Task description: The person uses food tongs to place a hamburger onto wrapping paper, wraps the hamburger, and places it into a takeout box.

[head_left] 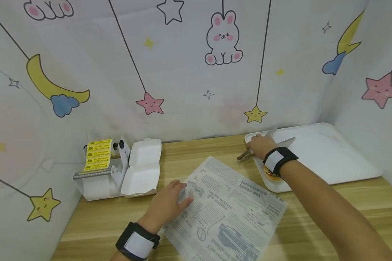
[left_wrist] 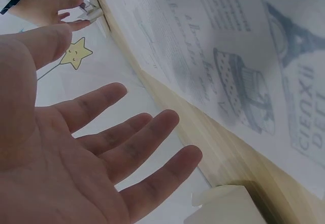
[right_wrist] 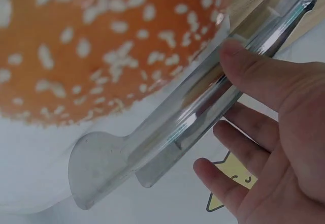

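**Wood-grain bench (head_left: 183,159) before a cartoon-printed wall covering (head_left: 183,72)**

The covering, pale and smooth, carries rabbits, stars and moons. On the bench's streaked surface lies a sheet of thin, slightly translucent paper (head_left: 228,221), turned cornerwise and printed in grey with newspaper-like columns and pictures. The left hand (head_left: 168,206) is at its left side, its grip wide open, fingers spread and holding nothing; whether it touches the sheet I cannot tell.

To the right is a smooth white tray (head_left: 330,156) with rounded corners. In its near left corner sits a burger (right_wrist: 101,41), its domed orange-brown bun dotted with pale seeds. Shiny metal tongs (right_wrist: 193,107) lie across the tray's left edge, their blades apart. The right hand (head_left: 262,145) has them in a loose, part-open grip, thumb and fingers on opposite sides.

Far left, a label dispenser (head_left: 119,177) bears a roll of yellow labels (head_left: 98,156) beside an open white clamshell box (head_left: 140,177).
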Motion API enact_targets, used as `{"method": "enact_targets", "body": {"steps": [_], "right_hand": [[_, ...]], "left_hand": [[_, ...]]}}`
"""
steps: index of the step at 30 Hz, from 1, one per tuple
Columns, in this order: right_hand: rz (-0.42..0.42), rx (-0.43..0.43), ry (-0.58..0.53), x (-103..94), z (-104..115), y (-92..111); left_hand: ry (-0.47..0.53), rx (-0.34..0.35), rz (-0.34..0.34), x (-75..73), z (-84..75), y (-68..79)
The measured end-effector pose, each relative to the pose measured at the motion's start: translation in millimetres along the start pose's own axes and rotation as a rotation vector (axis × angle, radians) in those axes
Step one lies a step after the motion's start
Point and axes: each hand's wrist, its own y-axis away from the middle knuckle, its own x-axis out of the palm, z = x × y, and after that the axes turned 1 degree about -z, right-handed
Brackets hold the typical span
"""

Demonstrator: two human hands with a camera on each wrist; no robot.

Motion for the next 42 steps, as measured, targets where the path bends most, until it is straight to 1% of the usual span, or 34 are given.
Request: {"method": "enact_targets", "body": {"steps": [4, 6, 10, 11, 14, 16, 18, 22, 25, 27, 29, 32, 33, 35, 40, 42], "right_hand": [[-0.021, -0.043, 0.05, -5.4, -5, 7], [-0.037, -0.068, 0.054, -7.6, -8, 10], [-0.079, -0.114, 0.014, -10.3, -17, 19], [-0.093, -0.117, -0.007, -9.9, -20, 22], [-0.086, -0.1, -0.109, -8.6, -28, 30], [-0.049, -0.075, -0.203, -8.8, -32, 36], [0.008, -0.042, -0.333, -10.0, -35, 42], [0.106, 0.037, -0.667, -20.8, -38, 58], [0.165, 0.126, -0.926, -31.7, -38, 68], [0.214, 0.196, -1.05, -38.0, -39, 73], [0.276, 0.266, -1.126, -43.4, -40, 76], [0.374, 0.357, -1.145, -48.3, -41, 80], [0.398, 0.383, -1.142, -49.2, -41, 82], [0.421, 0.424, -1.116, -49.9, -41, 85], [0.385, 0.501, -1.082, -49.7, -40, 93], [0.369, 0.528, -1.096, -49.8, -40, 97]], "left_hand": [[0.004, -0.003, 0.019, 2.2, -1.5, 1.4], [0.0, -0.007, 0.032, 2.5, -1.6, 1.5], [-0.015, -0.008, 0.04, 0.9, -1.9, 0.4], [-0.017, -0.007, 0.038, 0.1, -2.3, -0.1], [-0.021, -0.003, 0.034, -2.0, -3.8, -1.5], [-0.024, -0.004, 0.038, -2.2, -4.7, -2.0], [-0.021, -0.008, 0.047, -1.8, -5.5, -1.9], [-0.02, -0.007, 0.055, -0.7, -6.2, -1.8], [-0.024, 0.001, 0.047, -0.5, -6.6, -1.7], [-0.023, 0.004, 0.041, -0.4, -6.6, -1.5], [-0.025, 0.007, 0.039, -0.3, -6.9, -1.3], [-0.029, 0.008, 0.041, -1.2, -7.5, -1.6], [-0.029, 0.007, 0.043, -1.2, -7.7, -1.6], [-0.03, 0.004, 0.049, -0.7, -8.2, -1.7], [-0.017, -0.003, 0.055, -0.2, -8.3, -0.9], [-0.014, -0.001, 0.048, -0.5, -7.7, 0.3]]}}
